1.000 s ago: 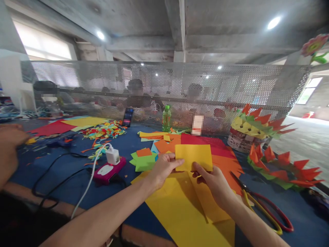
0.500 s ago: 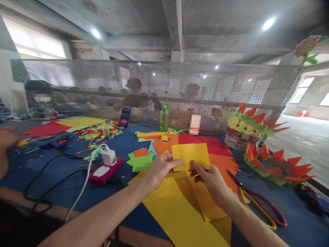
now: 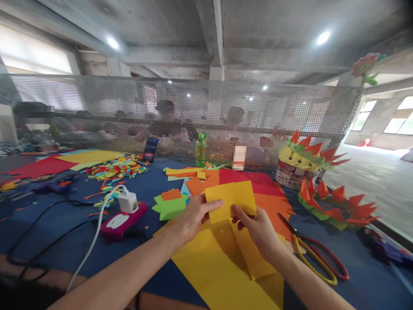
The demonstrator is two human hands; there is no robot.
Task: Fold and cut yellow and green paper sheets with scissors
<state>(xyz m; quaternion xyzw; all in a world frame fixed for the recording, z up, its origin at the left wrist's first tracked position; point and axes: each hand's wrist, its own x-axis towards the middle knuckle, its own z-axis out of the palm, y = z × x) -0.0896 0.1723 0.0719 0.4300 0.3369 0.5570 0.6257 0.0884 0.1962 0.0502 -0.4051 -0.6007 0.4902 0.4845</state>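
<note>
Between both hands I hold up a small yellow paper rectangle (image 3: 237, 194), slightly tilted. My left hand (image 3: 196, 215) pinches its left edge, thumb lying across the front. My right hand (image 3: 254, 224) grips the lower right part between thumb and fingers. Beneath them lies a large yellow paper sheet (image 3: 226, 275), with a narrower yellow paper strip (image 3: 253, 254) on top of it. Scissors (image 3: 309, 247) with red and yellow handles rest right of my right hand. Left of my left hand are green paper pieces (image 3: 172, 209) with an orange square on top.
A magenta power strip (image 3: 124, 221) with a white charger (image 3: 128, 201) sits at left, its cables trailing. Behind stand a green bottle (image 3: 200, 150) and a perforated metal screen (image 3: 187, 107). Paper crowns (image 3: 338, 206) lie at right. Colourful paper scraps (image 3: 118, 168) are piled at back left.
The view has turned right, so the table things sit further left. The yellow paper rectangle has tilted a little in my hands. The other person's hand at the left edge has left view.
</note>
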